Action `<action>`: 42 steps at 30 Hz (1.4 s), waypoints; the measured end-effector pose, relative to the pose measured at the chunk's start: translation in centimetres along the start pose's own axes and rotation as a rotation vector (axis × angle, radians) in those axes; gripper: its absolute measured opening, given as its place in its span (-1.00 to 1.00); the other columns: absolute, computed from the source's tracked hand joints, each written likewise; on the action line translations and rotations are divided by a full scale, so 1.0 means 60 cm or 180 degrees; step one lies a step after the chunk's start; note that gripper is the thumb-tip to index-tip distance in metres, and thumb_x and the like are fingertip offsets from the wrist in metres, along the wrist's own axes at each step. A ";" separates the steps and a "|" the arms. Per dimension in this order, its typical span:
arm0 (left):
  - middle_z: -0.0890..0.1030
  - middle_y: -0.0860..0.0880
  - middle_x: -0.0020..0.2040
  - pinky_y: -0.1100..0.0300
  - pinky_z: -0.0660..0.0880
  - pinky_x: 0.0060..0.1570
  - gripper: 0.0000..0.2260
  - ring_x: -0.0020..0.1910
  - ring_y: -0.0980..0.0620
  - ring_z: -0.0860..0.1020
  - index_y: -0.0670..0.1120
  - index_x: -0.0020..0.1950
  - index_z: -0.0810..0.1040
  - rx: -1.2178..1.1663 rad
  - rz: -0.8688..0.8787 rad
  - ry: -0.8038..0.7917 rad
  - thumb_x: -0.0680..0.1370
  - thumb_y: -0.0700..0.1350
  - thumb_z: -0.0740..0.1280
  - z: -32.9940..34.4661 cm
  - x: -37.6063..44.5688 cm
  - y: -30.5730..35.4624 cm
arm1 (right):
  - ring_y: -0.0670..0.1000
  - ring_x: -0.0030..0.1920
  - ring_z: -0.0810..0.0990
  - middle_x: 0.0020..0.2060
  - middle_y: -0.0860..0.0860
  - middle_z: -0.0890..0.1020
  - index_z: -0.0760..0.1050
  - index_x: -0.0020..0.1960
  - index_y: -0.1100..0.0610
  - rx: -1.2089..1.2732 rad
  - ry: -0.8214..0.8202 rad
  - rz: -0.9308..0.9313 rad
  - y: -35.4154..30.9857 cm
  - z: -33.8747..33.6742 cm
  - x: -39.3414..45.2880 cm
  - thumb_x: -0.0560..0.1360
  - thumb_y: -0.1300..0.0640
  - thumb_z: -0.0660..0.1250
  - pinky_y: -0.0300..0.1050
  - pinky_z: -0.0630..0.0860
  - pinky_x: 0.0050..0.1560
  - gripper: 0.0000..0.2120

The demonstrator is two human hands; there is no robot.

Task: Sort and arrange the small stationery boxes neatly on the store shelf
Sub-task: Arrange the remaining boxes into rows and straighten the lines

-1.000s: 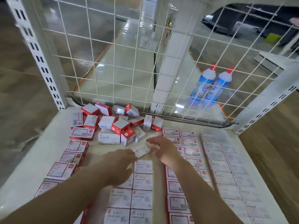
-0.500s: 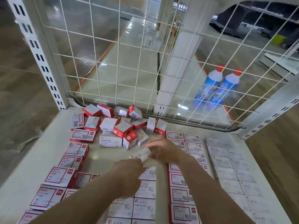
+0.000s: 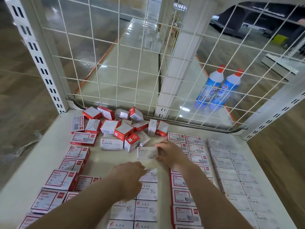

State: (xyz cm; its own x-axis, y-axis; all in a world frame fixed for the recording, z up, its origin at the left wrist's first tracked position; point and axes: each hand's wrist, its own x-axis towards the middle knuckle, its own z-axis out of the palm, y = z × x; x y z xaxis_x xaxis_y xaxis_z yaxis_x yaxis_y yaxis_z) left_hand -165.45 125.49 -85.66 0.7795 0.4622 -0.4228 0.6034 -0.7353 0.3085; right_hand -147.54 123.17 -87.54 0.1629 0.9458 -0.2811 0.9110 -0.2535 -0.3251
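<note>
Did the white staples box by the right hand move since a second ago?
Yes. The white staples box that the right hand holds has come up off the shelf and turned, now facing the camera, just in front of the jumbled pile of boxes.

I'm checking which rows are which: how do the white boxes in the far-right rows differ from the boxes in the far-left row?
The far-right boxes are plain white and read STAPLES; the far-left boxes have red borders and red sides. The far-right boxes sit two across in tight rows; the far-left boxes mostly form a single, looser line. Both lie flat, label up, on the shelf.
</note>
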 end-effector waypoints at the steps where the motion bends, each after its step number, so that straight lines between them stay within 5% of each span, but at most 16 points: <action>1: 0.24 0.09 0.45 0.10 0.27 0.35 -0.56 0.41 0.05 0.25 0.05 0.48 0.22 -0.0047 -0.0003 -0.0004 0.59 -0.04 0.12 0.001 -0.001 -0.001 | 0.03 0.25 0.39 0.20 0.05 0.47 0.44 0.26 0.18 0.0063 0.0027 0.0036 -0.002 0.001 -0.002 0.50 0.12 0.29 -0.14 0.27 0.25 -0.65; 4: 0.12 0.12 0.51 0.18 0.10 0.42 -0.56 0.47 0.09 0.13 0.06 0.49 0.19 -0.0347 -0.0032 0.0015 0.60 -0.01 0.13 0.004 -0.004 0.000 | 0.11 0.11 0.49 0.04 0.11 0.55 0.52 0.09 0.28 0.0112 0.0146 0.0102 -0.008 0.000 -0.009 0.48 0.15 0.25 -0.04 0.42 0.10 -0.74; 8: 0.31 0.07 0.40 0.30 0.17 0.31 -0.66 0.38 0.11 0.27 0.03 0.38 0.37 -0.1170 -0.0274 0.0252 0.60 -0.04 0.18 0.000 -0.011 0.006 | -0.02 -0.01 0.47 0.00 0.02 0.53 0.50 0.13 0.16 0.0539 0.0526 0.0345 -0.006 -0.007 -0.027 0.47 0.16 0.30 -0.16 0.42 0.01 -0.76; 13: 0.50 0.00 0.19 0.35 0.46 -0.13 -0.75 -0.03 0.11 0.50 -0.05 0.25 0.48 -0.2033 -0.1003 0.0597 0.57 -0.12 0.23 -0.014 -0.003 -0.007 | -0.05 0.05 0.52 0.01 -0.04 0.56 0.49 0.16 0.10 0.0983 0.0922 0.0392 -0.006 -0.002 -0.060 0.43 0.14 0.39 -0.12 0.46 0.13 -0.69; 20: 0.56 -0.06 0.13 0.43 0.30 -0.52 -0.68 -0.37 0.20 0.40 -0.12 0.35 0.40 -0.2709 -0.1118 0.1083 0.59 -0.14 0.22 -0.044 -0.011 -0.017 | -0.19 0.04 0.48 -0.01 -0.17 0.52 0.44 0.17 0.00 0.1660 0.1255 0.0013 -0.048 -0.009 -0.107 0.44 0.19 0.39 -0.46 0.36 0.07 -0.66; 25: 0.58 0.02 -0.16 0.39 0.34 -0.40 -0.85 -0.28 0.15 0.49 -0.13 0.10 0.55 -0.2970 -0.1091 0.1009 0.56 -0.17 0.28 -0.052 -0.029 -0.014 | -0.31 0.08 0.46 0.04 -0.23 0.52 0.43 0.15 -0.09 0.1949 0.1163 -0.0112 -0.057 -0.005 -0.127 0.46 0.22 0.36 -0.54 0.33 0.08 -0.66; 30: 0.57 0.02 -0.19 0.36 0.35 -0.38 -0.88 -0.30 0.13 0.46 -0.03 -0.17 0.46 -0.3095 -0.1103 0.0846 0.54 -0.20 0.31 -0.046 -0.036 0.000 | -0.16 0.13 0.51 0.11 -0.09 0.54 0.43 0.15 -0.07 0.2137 0.1164 -0.0028 -0.052 -0.008 -0.133 0.44 0.36 0.32 -0.31 0.44 0.19 -0.58; 42: 0.62 -0.03 -0.16 0.33 0.39 -0.36 -0.93 -0.32 0.09 0.47 -0.06 -0.03 0.51 -0.3157 -0.1052 0.0884 0.53 -0.21 0.32 -0.034 -0.033 -0.011 | -0.24 0.09 0.49 0.07 -0.15 0.51 0.45 0.24 0.06 0.2143 0.1120 0.0044 -0.061 -0.002 -0.151 0.48 0.35 0.28 -0.48 0.39 0.09 -0.62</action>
State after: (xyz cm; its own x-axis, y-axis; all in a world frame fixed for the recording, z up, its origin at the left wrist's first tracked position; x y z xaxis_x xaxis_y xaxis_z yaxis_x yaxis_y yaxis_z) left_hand -167.07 126.06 -83.31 0.4887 0.7519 -0.4424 0.5609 0.1176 0.8195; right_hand -152.32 115.57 -83.72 0.3866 0.9220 -0.0213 0.4984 -0.2283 -0.8363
